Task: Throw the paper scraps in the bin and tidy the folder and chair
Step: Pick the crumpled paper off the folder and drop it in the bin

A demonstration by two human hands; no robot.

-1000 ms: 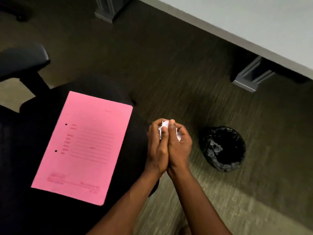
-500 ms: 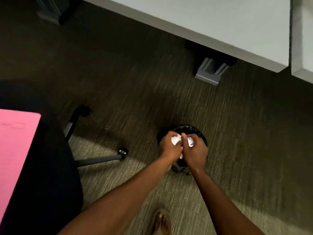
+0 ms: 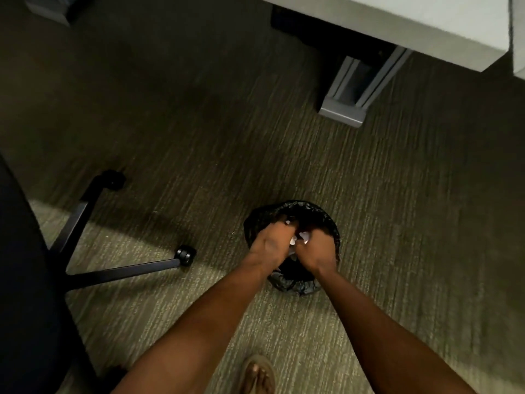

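Observation:
A small round bin (image 3: 318,212) lined with a black bag stands on the carpet at the centre. My left hand (image 3: 268,242) and my right hand (image 3: 316,248) are pressed together low over its mouth, both closed around crumpled white paper scraps (image 3: 301,238) that show between the fingers. The black office chair (image 3: 25,280) fills the left edge, its wheeled base legs reaching toward the bin. The pink folder is out of view.
A grey desk top (image 3: 412,21) runs across the upper right, with its metal leg foot (image 3: 345,108) on the carpet beyond the bin. A chair caster (image 3: 186,255) sits left of the bin. My sandalled foot (image 3: 258,375) is at the bottom.
My view and both hands swung right from the chair to the bin, then the hands dropped lower into its mouth with the scraps. The pink folder left the view.

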